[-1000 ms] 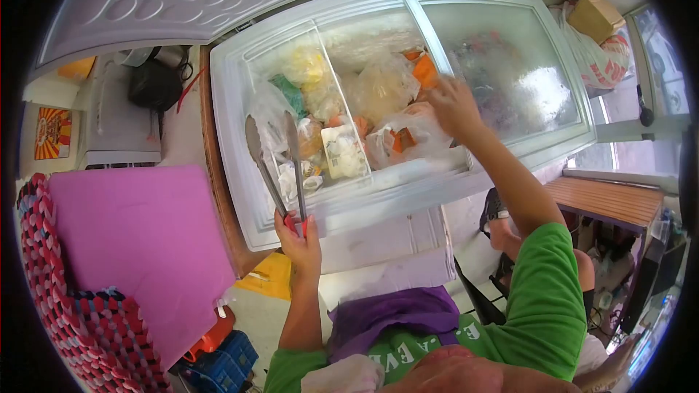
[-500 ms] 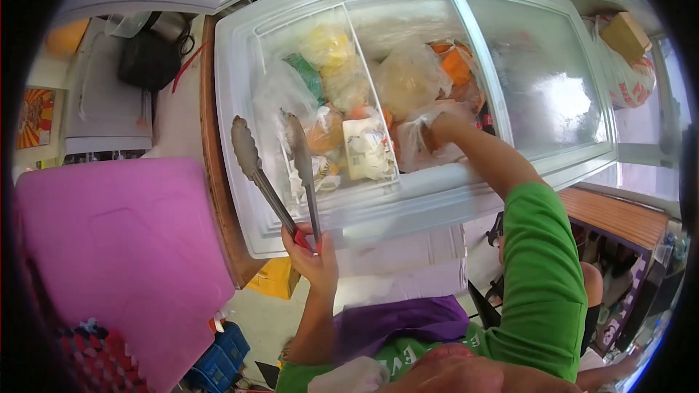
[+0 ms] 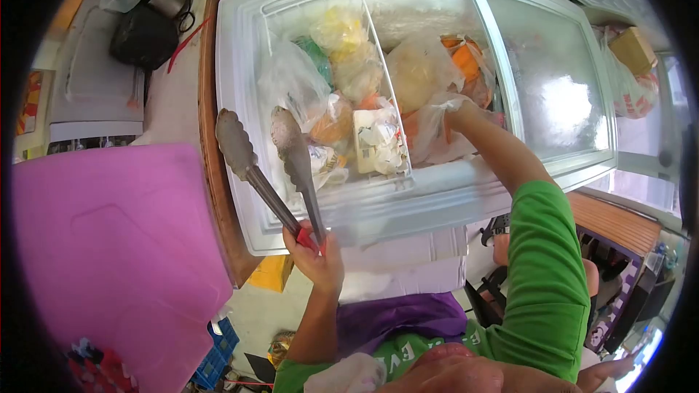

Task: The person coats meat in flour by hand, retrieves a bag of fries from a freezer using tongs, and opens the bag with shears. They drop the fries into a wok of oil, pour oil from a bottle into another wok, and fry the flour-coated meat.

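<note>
- Two bare hands were at the open chest freezer (image 3: pixel 237 73), the left at its front left corner, the right inside it.
- The right hand (image 3: pixel 460 113) had reached over the front rim into the compartment between the wire basket (image 3: pixel 386 76) and the frame (image 3: pixel 502 58) of the glass lid (image 3: pixel 553 80). Open room showed above the bags; the forearm ran near the frame, to its left.
- The left hand (image 3: pixel 320 262) was outside the front rim, and the tongs (image 3: pixel 271 200) rose from it across the freezer's left front corner, their heads apart, one near the wooden edge (image 3: pixel 210 109), the other in front of the basket's contents.
- The plastic bag (image 3: pixel 437 135) lay low at the front of that compartment, right of the basket, below a cloudy bag (image 3: pixel 419 69) and an orange package (image 3: pixel 466 65). It was thin, whitish and see-through, crumpled, with pinkish-orange contents showing through.
- The tongs were grey metal with scalloped heads and red at the grip end.
- The left fingers were wrapped round the red end of the tongs. The right fingers were at the plastic bag's bunched top, too hidden to tell whether they gripped it.
</note>
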{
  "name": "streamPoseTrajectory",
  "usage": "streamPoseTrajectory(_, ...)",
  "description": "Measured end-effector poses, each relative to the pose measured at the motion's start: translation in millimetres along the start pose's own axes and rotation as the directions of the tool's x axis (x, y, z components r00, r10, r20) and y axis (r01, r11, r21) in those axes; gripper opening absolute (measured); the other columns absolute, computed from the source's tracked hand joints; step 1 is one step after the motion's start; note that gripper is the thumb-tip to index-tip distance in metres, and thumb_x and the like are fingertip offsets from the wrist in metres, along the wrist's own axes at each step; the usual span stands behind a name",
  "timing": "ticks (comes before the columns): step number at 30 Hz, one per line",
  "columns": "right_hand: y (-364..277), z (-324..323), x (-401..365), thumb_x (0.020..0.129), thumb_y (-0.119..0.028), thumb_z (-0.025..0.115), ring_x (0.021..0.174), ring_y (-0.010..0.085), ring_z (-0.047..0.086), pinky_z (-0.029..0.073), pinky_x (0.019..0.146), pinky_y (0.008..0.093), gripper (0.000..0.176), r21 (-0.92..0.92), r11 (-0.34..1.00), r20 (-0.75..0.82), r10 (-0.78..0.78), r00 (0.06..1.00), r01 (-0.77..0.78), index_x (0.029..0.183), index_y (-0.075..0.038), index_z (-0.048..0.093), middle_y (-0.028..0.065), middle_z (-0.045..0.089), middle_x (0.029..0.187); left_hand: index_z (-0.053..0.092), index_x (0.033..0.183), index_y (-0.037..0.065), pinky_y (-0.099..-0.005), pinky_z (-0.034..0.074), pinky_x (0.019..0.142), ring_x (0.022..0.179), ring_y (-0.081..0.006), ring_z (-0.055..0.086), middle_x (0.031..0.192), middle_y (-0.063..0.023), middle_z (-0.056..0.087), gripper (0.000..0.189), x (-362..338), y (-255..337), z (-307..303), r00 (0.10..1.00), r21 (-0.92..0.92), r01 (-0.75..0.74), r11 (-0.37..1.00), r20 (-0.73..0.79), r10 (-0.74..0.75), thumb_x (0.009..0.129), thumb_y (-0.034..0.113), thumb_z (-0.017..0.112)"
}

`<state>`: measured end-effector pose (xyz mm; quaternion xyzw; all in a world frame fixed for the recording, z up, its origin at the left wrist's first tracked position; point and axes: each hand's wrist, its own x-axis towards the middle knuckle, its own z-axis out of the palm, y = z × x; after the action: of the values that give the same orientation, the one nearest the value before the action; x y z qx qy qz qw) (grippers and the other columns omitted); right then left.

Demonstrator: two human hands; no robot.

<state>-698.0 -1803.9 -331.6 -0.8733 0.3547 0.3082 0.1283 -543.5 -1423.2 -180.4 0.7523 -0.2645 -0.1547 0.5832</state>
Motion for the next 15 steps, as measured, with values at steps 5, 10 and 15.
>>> streamPoseTrajectory(5,-2,13,5,0.074,-0.020,0.061,0.085,0.0257,0.064,0.050,0.074,0.0376,0.022,-0.008,0.999,-0.053,0.038,0.998,-0.038,0.091,-0.007,0.066,0.0121,0.065,0.096,0.021,0.131,-0.004,-0.0270,0.041,0.082,0.088,-0.0141,0.049,0.099,-0.0089,0.048,0.061,-2,-1,0,1.000,-0.002,0.021,1.000,-0.023,-0.021,0.085,0.013,0.058)
streamPoseTrajectory(10,-1,19,13,0.074,-0.019,0.061,0.086,0.0264,0.064,0.050,0.074,0.0383,0.022,-0.011,0.997,-0.104,0.081,0.991,-0.083,0.092,-0.006,0.066,0.0125,0.065,0.096,0.021,0.131,-0.003,-0.0277,0.041,0.082,0.089,-0.0139,0.049,0.101,-0.0092,0.047,0.060,-2,-1,2,0.999,-0.032,0.011,0.999,-0.035,-0.012,0.085,0.012,0.057)
streamPoseTrajectory(15,-2,6,28,0.074,-0.019,0.062,0.086,0.0271,0.064,0.050,0.074,0.0389,0.023,-0.004,0.997,-0.075,0.078,0.994,-0.078,0.092,-0.006,0.065,0.0130,0.065,0.096,0.021,0.130,-0.003,-0.0291,0.041,0.083,0.090,-0.0151,0.049,0.102,-0.0097,0.047,0.061,-4,-1,1,0.999,-0.028,0.038,0.999,-0.037,-0.039,0.085,0.014,0.057)
